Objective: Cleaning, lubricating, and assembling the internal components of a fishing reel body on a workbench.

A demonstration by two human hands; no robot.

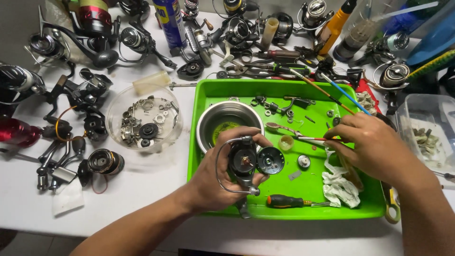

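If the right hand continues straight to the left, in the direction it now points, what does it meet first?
Probably the small translucent cup on the green tray. The right hand holds a thin brush pointing left toward it. Its height above the tray is unclear.

A blue spray can (169, 21) with a yellow label patch stands upright at the far edge of the table, well beyond the left hand (222, 178) and a little to its left. An orange-yellow bottle (332, 29) with a black cap leans among the reels, far ahead of the right hand (374, 147). Beside it, further right, stands a clear plastic bottle (358, 33) with a dark base. Just right of the right hand sits a clear plastic box (426, 135) holding pale scraps. No signs or screens show
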